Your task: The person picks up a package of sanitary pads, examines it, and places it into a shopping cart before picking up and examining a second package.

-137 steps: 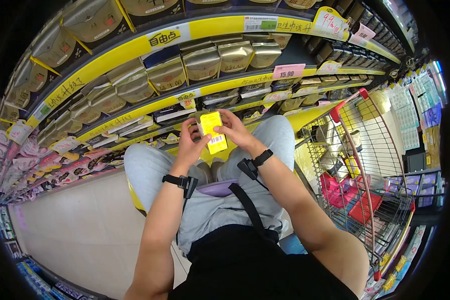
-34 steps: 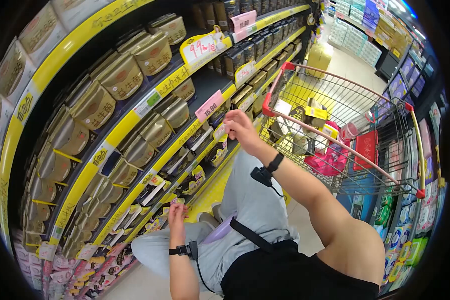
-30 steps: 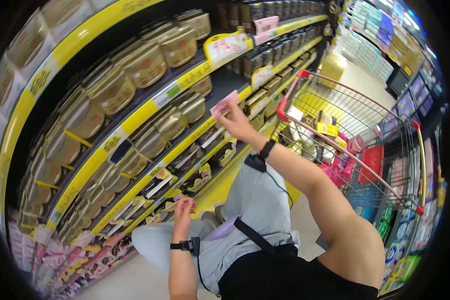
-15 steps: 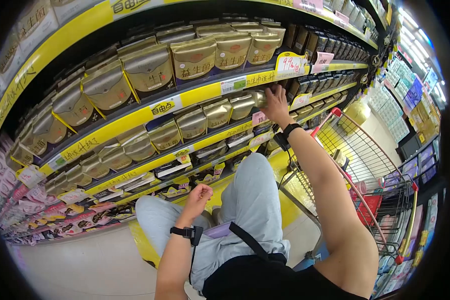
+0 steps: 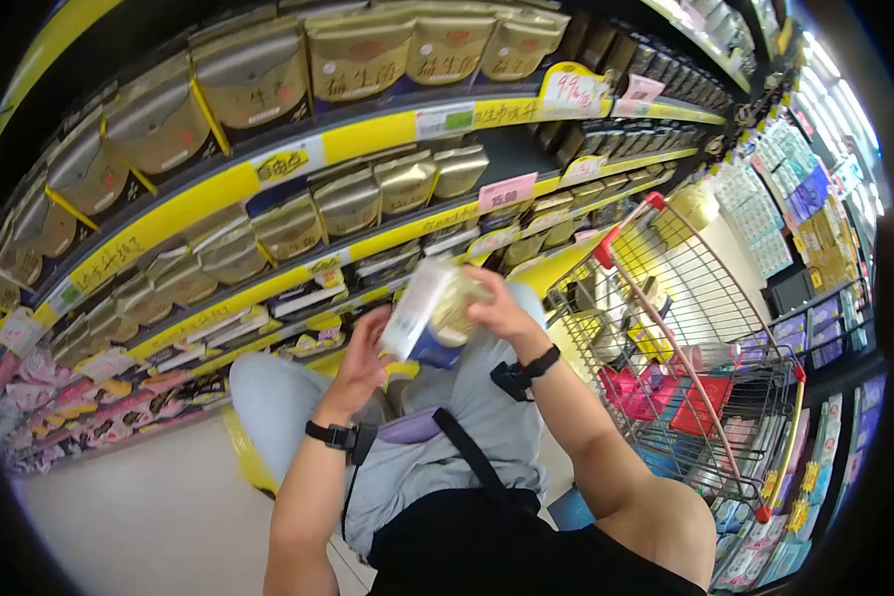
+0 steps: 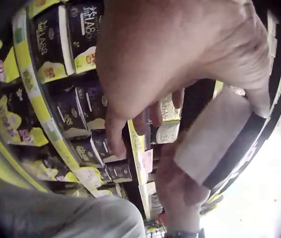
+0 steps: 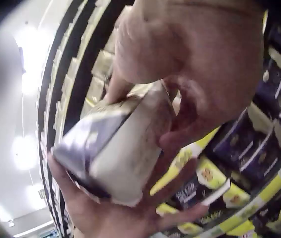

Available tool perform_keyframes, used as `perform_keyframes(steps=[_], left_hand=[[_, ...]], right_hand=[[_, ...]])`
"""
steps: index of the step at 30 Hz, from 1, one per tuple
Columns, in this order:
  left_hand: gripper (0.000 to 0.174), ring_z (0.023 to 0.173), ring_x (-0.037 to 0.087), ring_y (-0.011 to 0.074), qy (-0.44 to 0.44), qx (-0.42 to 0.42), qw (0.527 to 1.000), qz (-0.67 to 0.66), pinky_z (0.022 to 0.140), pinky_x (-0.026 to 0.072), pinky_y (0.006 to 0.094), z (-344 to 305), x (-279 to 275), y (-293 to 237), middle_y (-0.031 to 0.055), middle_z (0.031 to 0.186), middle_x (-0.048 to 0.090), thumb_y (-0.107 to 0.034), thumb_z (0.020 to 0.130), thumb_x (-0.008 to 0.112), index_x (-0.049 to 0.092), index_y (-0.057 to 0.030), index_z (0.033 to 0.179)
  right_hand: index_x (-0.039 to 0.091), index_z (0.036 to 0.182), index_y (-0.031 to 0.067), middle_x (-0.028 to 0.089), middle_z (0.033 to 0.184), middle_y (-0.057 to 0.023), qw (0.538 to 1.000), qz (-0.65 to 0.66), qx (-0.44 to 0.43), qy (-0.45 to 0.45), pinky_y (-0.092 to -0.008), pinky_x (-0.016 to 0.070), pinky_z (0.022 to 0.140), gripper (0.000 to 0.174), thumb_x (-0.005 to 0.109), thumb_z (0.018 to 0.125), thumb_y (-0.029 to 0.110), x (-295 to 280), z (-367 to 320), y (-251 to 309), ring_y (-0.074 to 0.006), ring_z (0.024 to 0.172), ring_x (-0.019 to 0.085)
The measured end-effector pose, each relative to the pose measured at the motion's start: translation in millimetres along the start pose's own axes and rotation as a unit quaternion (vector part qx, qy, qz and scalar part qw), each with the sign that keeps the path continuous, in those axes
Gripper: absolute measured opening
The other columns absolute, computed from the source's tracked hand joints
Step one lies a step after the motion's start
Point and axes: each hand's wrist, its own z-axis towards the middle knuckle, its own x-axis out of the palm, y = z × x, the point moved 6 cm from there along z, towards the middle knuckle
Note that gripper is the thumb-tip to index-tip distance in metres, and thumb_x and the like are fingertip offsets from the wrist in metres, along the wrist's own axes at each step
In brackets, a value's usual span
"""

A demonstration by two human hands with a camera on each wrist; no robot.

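Observation:
In the head view, a gold, white and dark blue package [image 5: 435,310] is held tilted above the person's lap. The right hand [image 5: 502,310] grips its gold side. At its white side is the left hand [image 5: 366,356], thumb and fingers spread and touching the lower edge. The right wrist view has the package [image 7: 125,148] gripped from above by the right hand [image 7: 195,59], with the left hand [image 7: 106,218] under its lower end. In the left wrist view, the left hand's [image 6: 175,54] thumb touches the package [image 6: 217,139]; its other fingers are off it.
Shelves with yellow edge strips [image 5: 368,134] hold rows of gold packages [image 5: 358,60] in front. A pink price tag [image 5: 507,193] hangs on a lower shelf. To the right stands a wire shopping cart [image 5: 710,397] with pink and red items inside. Pale floor shows at the lower left.
The right hand has come down from the shelf with a package to above the lap. My left hand has risen from beside the knee and opened against it. The view has shifted.

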Motion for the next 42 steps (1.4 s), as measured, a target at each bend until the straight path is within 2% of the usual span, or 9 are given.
perform_keyframes(steps=[1,5,9,15,20,24,35,38,42], left_hand=[[0.108,0.138,0.042,0.0188,0.005,0.011,1.0,0.014,0.111,0.0392,0.0367,-5,4,-5,0.009,0.152,0.04,-0.036,0.075,0.088,0.022,-0.0053,0.155],[0.127,0.137,0.045,0.023,-0.063,-0.02,0.987,0.149,0.111,0.0396,0.0391,-21,-26,20,0.0111,0.149,0.043,-0.024,0.067,0.095,0.01,-0.0035,0.159],[0.144,0.14,0.041,0.0305,-0.128,0.063,0.937,0.318,0.113,0.039,0.0411,-19,-26,8,0.017,0.153,0.036,-0.025,0.059,0.099,-0.004,-0.0037,0.158],[0.148,0.143,0.037,0.0339,-0.122,0.059,0.894,0.427,0.115,0.0362,0.0439,-14,-40,10,0.0198,0.153,0.034,-0.033,0.053,0.1,0.002,-0.002,0.158],[0.098,0.144,0.035,0.0318,-0.121,0.095,0.899,0.41,0.117,0.0285,0.0411,-5,-54,12,0.0207,0.155,0.033,-0.04,0.09,0.069,0.011,-0.0026,0.16],[0.077,0.136,0.045,0.0261,-0.141,0.05,0.951,0.271,0.111,0.0385,0.0391,5,-53,20,0.0193,0.151,0.041,-0.024,0.098,0.062,0.019,-0.0049,0.159],[0.064,0.107,0.062,0.0169,-0.233,0.0,0.918,0.319,0.091,0.0508,0.0307,5,-79,40,0.0127,0.124,0.059,-0.02,0.1,0.062,0.032,-0.0047,0.154],[0.055,0.082,0.064,0.0129,-0.263,0.011,0.906,0.331,0.073,0.0525,0.0277,1,-83,37,0.0078,0.1,0.062,-0.024,0.098,0.065,0.043,-0.0042,0.144],[0.05,0.081,0.064,0.0136,-0.279,-0.007,0.926,0.253,0.072,0.0525,0.0281,-4,-86,37,0.0076,0.095,0.062,-0.026,0.1,0.063,0.043,-0.0028,0.14]], right_hand=[[0.045,0.143,0.0026,0.061,0.123,-0.0044,0.99,-0.115,-0.004,0.086,-0.03,0.0449,0.101,0.062,0.07,0.095,0.032,33,11,1,-0.0136,0.115,0.055],[0.029,0.155,0.0083,0.042,0.148,-0.0098,0.994,-0.062,0.016,0.084,-0.0341,0.031,0.115,0.052,0.04,0.11,0.032,95,34,-42,-0.0186,0.138,0.038],[0.015,0.161,0.0126,0.029,0.16,-0.0099,0.979,0.167,0.113,0.023,-0.0359,0.0241,0.12,0.057,0.036,0.111,0.03,112,18,-75,-0.022,0.149,0.023],[0.031,0.154,0.0142,0.045,0.148,-0.0063,0.924,0.289,0.248,0.017,-0.0392,0.0366,0.114,0.051,0.031,0.111,0.041,115,11,-123,-0.0196,0.137,0.042],[0.038,0.149,0.0115,0.053,0.14,-0.0066,0.927,0.307,0.218,-0.007,-0.0388,0.0426,0.109,0.048,0.033,0.11,0.04,110,17,-139,-0.0199,0.131,0.05],[0.036,0.149,0.0092,0.054,0.14,-0.0092,0.928,0.304,0.213,-0.027,-0.0403,0.0448,0.108,0.048,0.034,0.11,0.037,96,14,-137,-0.0222,0.128,0.054],[0.049,0.14,0.0053,0.062,0.124,-0.007,0.964,0.152,0.196,-0.092,-0.0282,0.0502,0.091,0.052,0.037,0.109,0.045,74,22,-175,-0.0133,0.107,0.061],[0.052,0.136,0.0054,0.062,0.124,-0.0065,0.95,0.202,0.224,-0.077,-0.0288,0.0517,0.091,0.049,0.036,0.11,0.044,77,16,-171,-0.0134,0.107,0.062],[0.05,0.139,0.0049,0.062,0.127,-0.0075,0.939,0.259,0.22,-0.049,-0.0303,0.0532,0.094,0.05,0.034,0.11,0.043,85,15,-160,-0.0143,0.112,0.063]])
